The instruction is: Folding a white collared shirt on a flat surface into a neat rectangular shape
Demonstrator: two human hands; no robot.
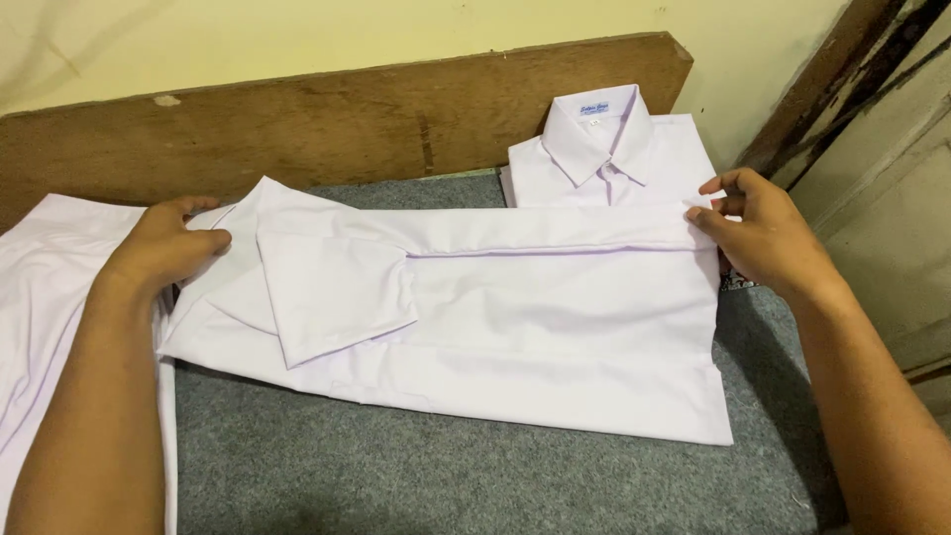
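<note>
Two hands (pixel 168 243) (pixel 758 233) on white shirt (pixel 495 327)

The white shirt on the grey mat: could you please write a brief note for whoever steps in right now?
Left hand: open, pressing flat on the collar end of the white shirt.
Right hand: pinching the shirt's far edge at the other end.
The shirt lies face down across the grey mat, long sides and one short sleeve folded in.
Done: a folded shirt lies collar-up by the wooden board.
Left: the crosswise folds; more white cloth lies at the left.
</note>
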